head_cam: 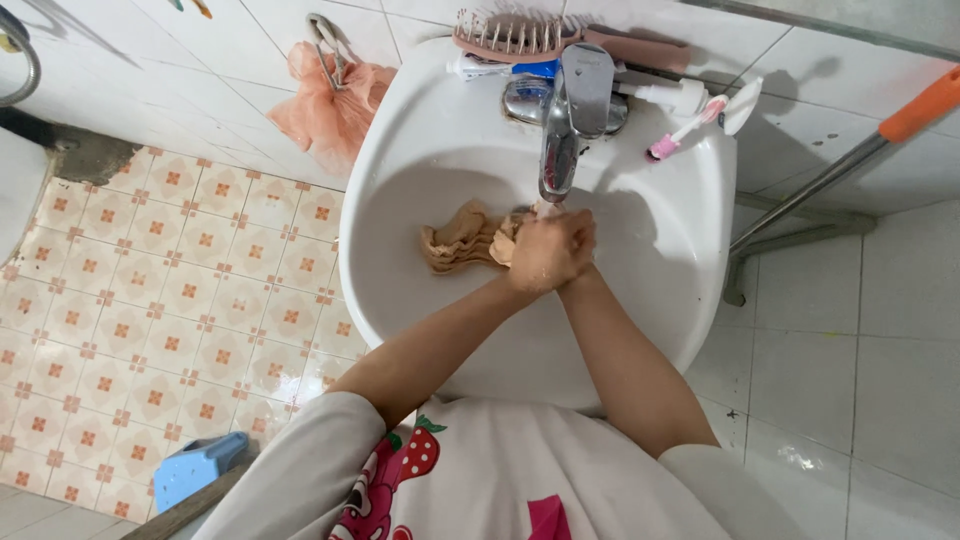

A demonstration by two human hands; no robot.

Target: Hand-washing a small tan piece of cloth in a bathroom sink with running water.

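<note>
In the middle of the frame the fingers of both hands are curled together and clamped on one end of a beige cloth [462,238], which looks like thin stockings or socks. The left hand [545,252] lies on top and covers most of the right hand [578,232], so I cannot tell exactly how the right fingers sit, only that they press against the left ones around the fabric. The hands are pressed on each other like this, I judge, because the cloth is being rubbed between them.

The rest of the cloth lies bunched to the left of the hands, inside the white sink [660,250], resting on the bowl. The hands are held just under the spout of the chrome faucet [566,110], probably so that water can fall on the fabric, but I cannot see clearly if water runs.

Both forearms come up from the lower middle of the frame, out of a white shirt with a red strawberry picture [420,455].

On the back rim of the sink, at the top, lie a pink hairbrush [520,35], a tube of toothpaste [500,68] and a pink toothbrush [685,128], kept away from the bowl. An orange bath sponge [325,105] hangs on the wall at upper left. An orange-handled pole [880,140] leans at the upper right, and a blue object [195,468] lies on the tiled floor at lower left.
</note>
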